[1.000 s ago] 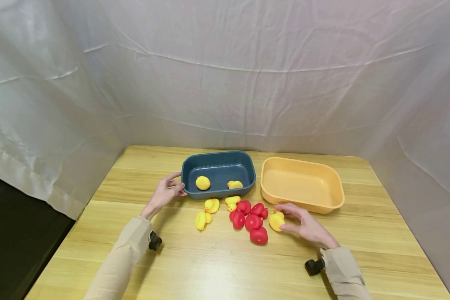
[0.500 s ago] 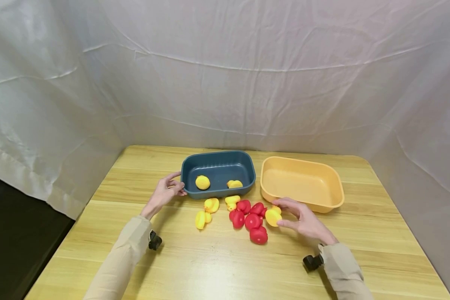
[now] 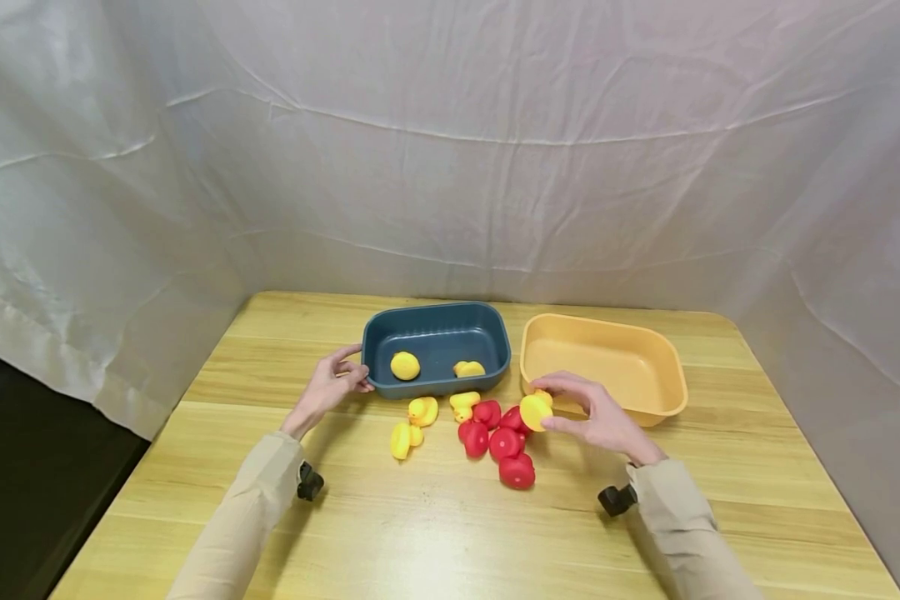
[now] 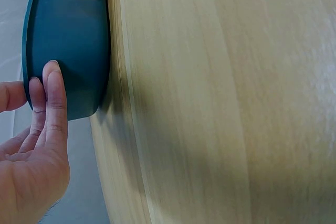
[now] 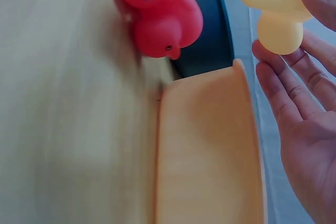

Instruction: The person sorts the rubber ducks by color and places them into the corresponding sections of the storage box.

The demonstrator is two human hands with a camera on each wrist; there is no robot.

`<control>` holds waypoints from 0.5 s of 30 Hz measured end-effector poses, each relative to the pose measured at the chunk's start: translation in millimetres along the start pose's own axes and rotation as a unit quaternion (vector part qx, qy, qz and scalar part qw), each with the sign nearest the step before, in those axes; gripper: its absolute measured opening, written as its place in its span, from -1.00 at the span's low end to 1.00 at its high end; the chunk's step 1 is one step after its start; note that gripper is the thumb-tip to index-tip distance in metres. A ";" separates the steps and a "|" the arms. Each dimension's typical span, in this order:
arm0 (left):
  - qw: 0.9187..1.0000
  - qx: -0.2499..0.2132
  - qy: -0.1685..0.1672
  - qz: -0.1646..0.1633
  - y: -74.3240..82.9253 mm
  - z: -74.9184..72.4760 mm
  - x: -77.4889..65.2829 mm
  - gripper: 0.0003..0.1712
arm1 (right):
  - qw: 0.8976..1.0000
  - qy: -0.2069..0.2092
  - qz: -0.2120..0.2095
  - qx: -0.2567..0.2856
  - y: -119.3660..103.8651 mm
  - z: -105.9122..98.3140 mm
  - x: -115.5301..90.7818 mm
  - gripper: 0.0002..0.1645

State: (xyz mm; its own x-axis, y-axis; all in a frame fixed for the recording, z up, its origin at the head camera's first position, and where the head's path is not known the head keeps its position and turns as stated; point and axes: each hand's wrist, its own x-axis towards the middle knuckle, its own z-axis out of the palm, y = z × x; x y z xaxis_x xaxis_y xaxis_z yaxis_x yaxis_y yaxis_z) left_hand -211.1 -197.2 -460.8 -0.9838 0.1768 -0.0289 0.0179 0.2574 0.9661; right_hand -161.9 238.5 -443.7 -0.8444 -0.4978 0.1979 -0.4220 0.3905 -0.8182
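Observation:
In the head view, my left hand (image 3: 332, 385) touches the left end of the dark blue bin (image 3: 435, 389). The left wrist view shows its fingers (image 4: 55, 108) fairly straight against the bin's outer wall. Two yellow ducks, one at the left (image 3: 405, 366) and one at the right (image 3: 469, 369), lie inside. My right hand (image 3: 596, 417) pinches a yellow rubber duck (image 3: 536, 411) between thumb and fingers, raised over the red ducks (image 3: 506, 444). In the right wrist view, that duck (image 5: 280, 32) appears beyond the rim of the orange bin (image 5: 210, 150).
Right of the blue bin stands an orange-yellow bin (image 3: 607, 358). In front of the blue bin lie three yellow ducks, one nearest the hand (image 3: 402, 440), one behind it (image 3: 423, 411) and one by the red group (image 3: 464, 403). White curtains (image 3: 450, 167) enclose the wooden table (image 3: 420, 533).
My right hand has lifted the yellow duck and carried it left and away from me, from beside the red ducks to over them. My left hand stays at the blue bin.

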 end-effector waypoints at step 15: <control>1.000 0.000 -0.003 -0.002 -0.9 -0.4 0.6 -0.34 | 0.998 0.003 -0.009 -0.066 -16.7 -9.9 42.7 -0.35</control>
State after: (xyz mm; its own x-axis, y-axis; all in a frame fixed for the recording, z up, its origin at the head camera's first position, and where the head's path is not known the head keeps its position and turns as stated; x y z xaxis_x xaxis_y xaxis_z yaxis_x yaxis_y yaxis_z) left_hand -211.7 -197.7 -461.6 -0.9829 0.1811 -0.0340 0.0141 0.2576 0.9662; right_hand -194.2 218.3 -416.2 -0.8379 -0.5017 0.2150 -0.4764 0.4801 -0.7366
